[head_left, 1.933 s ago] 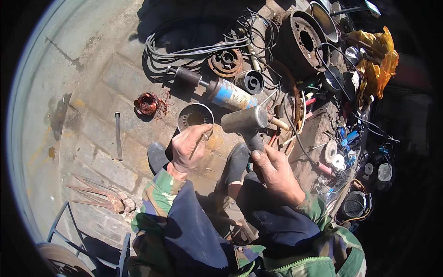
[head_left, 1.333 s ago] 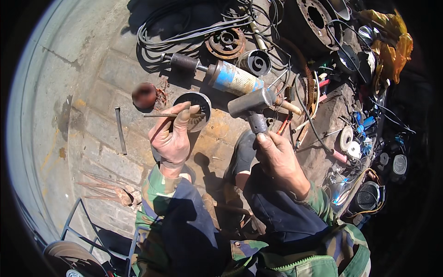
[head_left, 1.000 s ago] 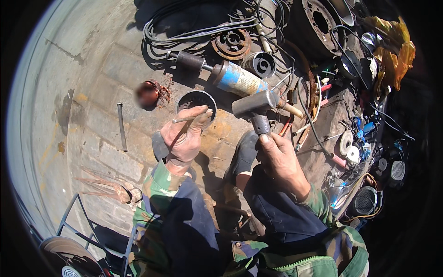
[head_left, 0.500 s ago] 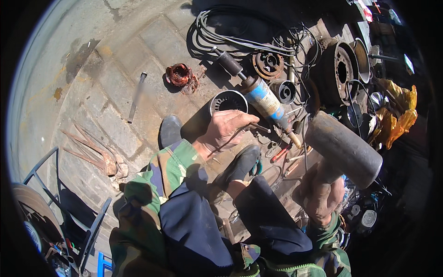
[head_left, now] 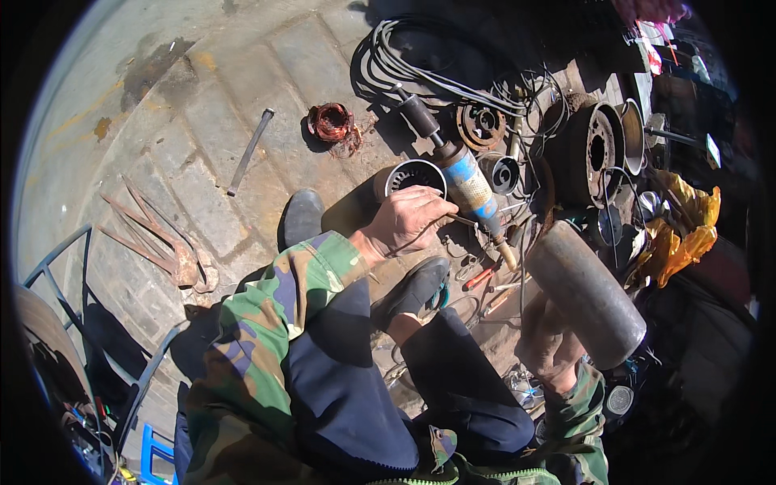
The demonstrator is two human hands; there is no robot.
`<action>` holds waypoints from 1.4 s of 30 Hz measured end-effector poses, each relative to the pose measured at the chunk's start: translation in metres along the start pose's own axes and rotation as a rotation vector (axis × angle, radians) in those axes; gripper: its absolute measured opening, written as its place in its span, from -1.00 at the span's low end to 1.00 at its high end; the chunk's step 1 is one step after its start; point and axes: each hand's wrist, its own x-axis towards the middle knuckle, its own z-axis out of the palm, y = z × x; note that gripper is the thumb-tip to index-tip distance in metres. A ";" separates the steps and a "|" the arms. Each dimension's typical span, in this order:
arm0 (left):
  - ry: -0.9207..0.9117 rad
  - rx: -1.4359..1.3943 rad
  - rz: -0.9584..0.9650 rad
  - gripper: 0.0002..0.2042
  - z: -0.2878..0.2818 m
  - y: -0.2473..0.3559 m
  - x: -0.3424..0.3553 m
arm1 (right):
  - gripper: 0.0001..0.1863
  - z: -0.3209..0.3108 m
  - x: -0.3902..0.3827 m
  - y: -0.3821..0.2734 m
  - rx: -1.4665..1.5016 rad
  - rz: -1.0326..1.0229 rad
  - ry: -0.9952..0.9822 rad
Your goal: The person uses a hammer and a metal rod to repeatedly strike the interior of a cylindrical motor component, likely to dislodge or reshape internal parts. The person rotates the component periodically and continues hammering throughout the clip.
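Note:
My left hand [head_left: 408, 222] grips a thin metal rod [head_left: 462, 220] just in front of a round metal housing [head_left: 412, 172] with a toothed inner ring, partly behind my fingers; whether they touch is unclear. My right hand [head_left: 548, 343], low on the right, is closed on a heavy steel hammer [head_left: 586, 291], its big cylindrical head hiding part of the hand. A blue, dented power tool [head_left: 477, 187] lies just right of the housing. Behind sits a copper coil [head_left: 330, 121] with torn wire ends. A loose metal bar [head_left: 252, 149] lies on the paving to the left.
Coiled cables [head_left: 388, 61], rusty discs [head_left: 478, 123], wheel rims [head_left: 598, 153], pliers [head_left: 478, 279] and yellow plastic [head_left: 687, 226] crowd the right. Rusty pronged pieces [head_left: 186, 263] lie left, beside a metal frame [head_left: 81, 242]. My shoes [head_left: 301, 218] flank the work.
The hammer has moved right and toward me. My left hand has turned, and its rod now points right. The whole view has shifted.

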 end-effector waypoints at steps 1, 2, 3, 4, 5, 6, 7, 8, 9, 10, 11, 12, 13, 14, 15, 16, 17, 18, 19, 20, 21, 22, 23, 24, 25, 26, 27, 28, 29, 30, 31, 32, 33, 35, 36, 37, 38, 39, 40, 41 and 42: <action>0.021 -0.011 0.018 -0.71 0.001 -0.001 0.001 | -0.75 0.004 0.007 0.005 -0.150 -0.063 -0.158; 0.059 -0.011 0.040 -0.70 0.002 -0.002 0.003 | -0.70 0.003 0.012 0.007 -0.306 -0.117 -0.250; 0.005 0.016 0.022 -0.70 0.004 -0.001 0.003 | -0.73 0.007 0.017 0.010 -0.303 -0.239 -0.215; -0.028 0.034 0.047 -0.69 0.004 -0.004 0.005 | -0.75 0.001 0.018 0.009 -0.321 -0.156 -0.266; -0.026 0.050 -0.020 -0.68 0.004 -0.002 0.003 | -0.75 0.002 0.019 0.010 -0.259 -0.207 -0.252; -0.016 0.009 -0.021 -0.68 0.004 -0.004 0.004 | -0.74 -0.003 0.014 0.008 -0.182 -0.207 -0.269; -0.024 -0.006 -0.007 -0.69 0.003 0.000 0.000 | -0.69 -0.003 0.014 0.007 -0.065 -0.238 -0.249; -0.020 0.011 0.014 -0.70 0.002 -0.002 0.001 | -0.76 -0.004 0.008 0.005 -0.059 -0.285 -0.178; -0.008 -0.004 0.010 -0.70 0.001 -0.002 -0.001 | -0.79 -0.002 0.007 0.007 -0.203 -0.482 -0.046; -0.013 -0.024 -0.001 -0.70 0.000 -0.001 -0.002 | -0.80 0.000 0.004 0.007 -0.229 -0.581 0.018; -0.018 -0.043 -0.004 -0.70 -0.001 0.000 -0.002 | -0.81 0.004 0.005 0.010 -0.150 -0.529 -0.001; -0.018 -0.030 -0.004 -0.69 -0.002 0.000 -0.002 | -0.81 0.008 0.005 0.014 -0.026 -0.299 -0.093; -0.017 -0.021 0.003 -0.69 -0.003 0.000 0.000 | -0.82 0.012 0.008 0.019 -0.065 -0.124 -0.175; -0.012 -0.010 0.034 -0.69 -0.003 -0.001 0.003 | -0.78 0.012 0.012 0.024 -0.186 -0.055 -0.235; -0.034 0.000 0.039 -0.69 -0.004 0.000 0.005 | -0.68 0.017 0.014 0.030 -0.122 -0.043 -0.191; -0.035 -0.012 0.033 -0.69 -0.005 0.000 0.008 | -0.66 0.017 0.015 0.034 -0.057 -0.060 -0.177; -0.048 -0.018 0.027 -0.69 -0.008 0.000 0.009 | -0.62 0.021 0.014 0.039 0.043 -0.007 -0.198; -0.064 -0.043 0.007 -0.68 -0.009 0.003 0.008 | -0.57 0.023 0.011 0.044 0.163 0.061 -0.199; -0.079 -0.037 -0.013 -0.67 -0.011 0.005 0.007 | -0.54 0.032 0.009 0.050 0.298 0.104 -0.194; -0.086 -0.062 -0.019 -0.65 -0.013 0.007 0.007 | -0.55 0.043 0.004 0.058 0.386 0.227 -0.155; -0.083 -0.041 -0.018 -0.64 -0.014 0.008 0.007 | -0.55 0.054 0.002 0.070 0.474 0.324 -0.116; -0.080 -0.024 -0.009 -0.63 -0.014 0.010 0.007 | -0.54 0.069 0.001 0.085 0.583 0.373 -0.116; -0.066 -0.003 0.012 -0.63 -0.015 0.011 0.008 | -0.53 0.088 0.004 0.105 0.614 0.432 -0.098; -0.100 0.017 -0.011 -0.67 -0.015 0.012 0.011 | -0.53 0.110 0.007 0.127 0.818 0.492 -0.122; -0.120 0.028 -0.007 -0.71 -0.015 0.013 0.015 | -0.52 0.130 0.008 0.150 0.872 0.630 -0.168; -0.140 0.036 -0.004 -0.75 -0.015 0.014 0.020 | -0.51 0.148 0.011 0.175 0.990 0.689 -0.228; -0.200 0.054 -0.070 -0.77 -0.017 0.018 0.023 | -0.50 0.169 0.014 0.197 1.000 0.764 -0.273; -0.214 0.108 -0.050 -0.72 -0.018 0.019 0.029 | -0.49 0.188 0.016 0.215 1.093 0.725 -0.349; -0.257 0.246 -0.027 -0.62 -0.024 0.024 0.031 | -0.48 0.202 0.015 0.231 1.177 0.724 -0.447; -0.298 0.384 -0.013 -0.50 -0.030 0.027 0.033 | -0.47 0.220 0.017 0.241 1.220 0.769 -0.490; -0.338 0.442 -0.042 -0.34 -0.034 0.029 0.036 | -0.47 0.233 0.016 0.247 1.192 0.899 -0.453; -0.345 0.484 -0.075 -0.18 -0.038 0.030 0.036 | -0.47 0.243 0.015 0.249 1.247 0.986 -0.455; -0.363 0.497 -0.070 -0.01 -0.039 0.027 0.037 | -0.46 0.245 0.014 0.247 0.997 0.928 -0.436; -0.405 0.509 -0.124 0.07 -0.038 0.021 0.034 | -0.45 0.236 0.014 0.232 0.214 0.530 -0.318; -0.408 0.488 -0.155 0.08 -0.036 0.016 0.031 | -0.47 0.225 0.013 0.219 -0.213 0.377 -0.255; -0.409 0.518 -0.148 0.08 -0.034 0.013 0.028 | -0.52 0.206 0.020 0.207 -0.034 0.176 -0.072; -0.414 0.547 -0.144 0.08 -0.031 0.009 0.025 | -0.54 0.186 0.027 0.191 0.111 0.092 0.035; -0.402 0.561 -0.135 0.08 -0.029 0.006 0.021 | -0.52 0.167 0.034 0.173 0.269 -0.084 0.089; -0.378 0.590 -0.107 0.03 -0.027 0.002 0.018 | -0.51 0.152 0.041 0.150 0.275 -0.141 0.101; -0.359 0.602 -0.089 0.00 -0.024 -0.002 0.017 | -0.51 0.140 0.055 0.129 0.325 -0.266 0.153; -0.325 0.613 -0.067 -0.02 -0.022 -0.006 0.015 | -0.51 0.135 0.070 0.107 0.291 -0.353 0.132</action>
